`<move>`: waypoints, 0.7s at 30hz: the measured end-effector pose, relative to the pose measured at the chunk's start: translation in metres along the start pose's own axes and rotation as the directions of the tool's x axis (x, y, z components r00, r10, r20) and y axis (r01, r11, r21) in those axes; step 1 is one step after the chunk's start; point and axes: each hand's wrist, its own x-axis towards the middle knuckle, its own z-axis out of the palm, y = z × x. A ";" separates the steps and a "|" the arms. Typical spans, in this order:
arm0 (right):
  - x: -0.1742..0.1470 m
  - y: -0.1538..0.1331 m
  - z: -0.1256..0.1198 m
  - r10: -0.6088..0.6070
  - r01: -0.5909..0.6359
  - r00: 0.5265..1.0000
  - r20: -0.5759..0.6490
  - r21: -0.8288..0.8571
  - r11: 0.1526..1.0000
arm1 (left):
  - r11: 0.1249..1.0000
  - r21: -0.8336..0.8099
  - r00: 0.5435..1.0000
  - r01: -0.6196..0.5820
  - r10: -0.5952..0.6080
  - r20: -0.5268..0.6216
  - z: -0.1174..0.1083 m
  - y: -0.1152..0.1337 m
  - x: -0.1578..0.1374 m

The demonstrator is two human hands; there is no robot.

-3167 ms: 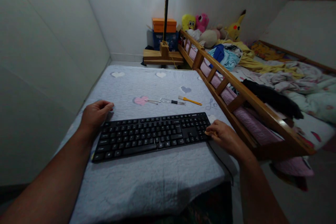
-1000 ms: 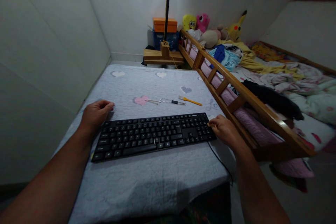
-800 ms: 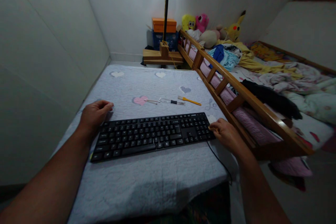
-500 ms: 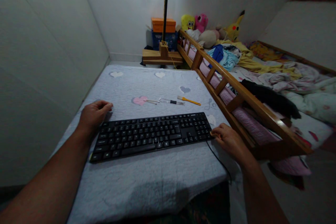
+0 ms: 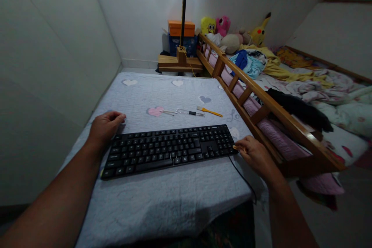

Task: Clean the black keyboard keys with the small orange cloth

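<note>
The black keyboard (image 5: 171,151) spans the table (image 5: 162,201) from near its left edge towards the right, where the right hand (image 5: 252,152) pinches a small yellowish piece (image 5: 235,147) at the keyboard's end. The left hand (image 5: 104,126) is loosely curled by the left edge, contents unclear. The cable (image 5: 240,174) runs to the near right corner; a snag there could drag the keyboard askew.

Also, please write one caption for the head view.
Left hand and right hand at either end of a black keyboard, brush beyond.
</note>
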 end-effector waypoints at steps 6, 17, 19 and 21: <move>-0.004 0.007 0.007 0.013 -0.013 1.000 -0.006 -0.008 1.000 | 1.000 0.001 1.000 -0.006 0.006 -0.006 0.000 0.003 -0.001; 0.012 -0.050 -0.004 -0.123 0.117 0.992 0.024 0.168 0.979 | 1.000 -0.014 1.000 0.003 -0.002 0.015 0.001 0.001 -0.001; 0.025 -0.069 0.006 -0.187 0.184 0.982 -0.002 0.175 0.967 | 1.000 -0.016 1.000 -0.015 0.015 0.015 0.001 -0.002 0.001; 0.038 -0.084 0.019 -0.229 0.233 0.972 -0.044 0.162 0.959 | 1.000 -0.003 0.999 -0.031 0.031 0.018 0.000 -0.003 0.001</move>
